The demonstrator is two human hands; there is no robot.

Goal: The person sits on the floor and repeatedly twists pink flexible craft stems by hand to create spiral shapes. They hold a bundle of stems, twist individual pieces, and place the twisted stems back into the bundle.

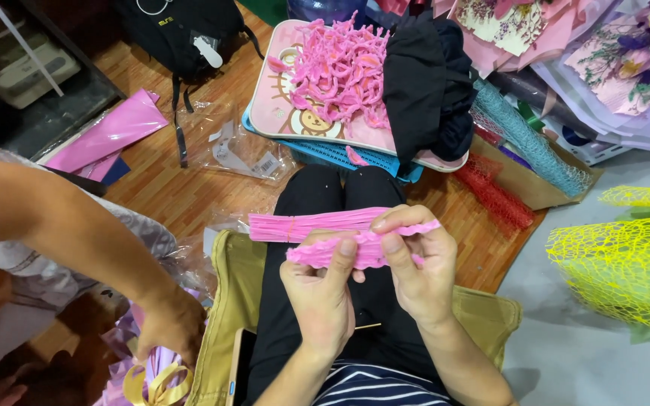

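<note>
Head view, looking down onto the lap of a seated person in black trousers.

Both hands meet over the knees on one short bent pink fuzzy chenille stem (355,252). Its long axis runs nearly left-right, tilted slightly up toward the right end, which pokes out past the right hand's fingers.

Left hand (323,289): grip closed around the left part of the stem, thumb pressed on top, fingers curled under. Right hand (415,263): grip closed too, thumb and forefinger pinching the stem's right part, remaining fingers folded over it. The hands are touching or all but touching at the thumbs; neither is clearly nearer, as both already have hold.

Just beyond the hands, across the thighs, lies a bundle of straight pink chenille stems (310,224), long axis also left-right, parallel to the held piece and just beside it.

Farther off on the wooden floor (159,188): a pale pink cartoon-printed tray (280,113) bearing a heap of bent pink stem pieces (344,68), partly covered by a black cloth (426,83).

At lower left, another person's hand (167,327) reaches into purple wrapping and gold ribbon, well apart from the lap.
</note>
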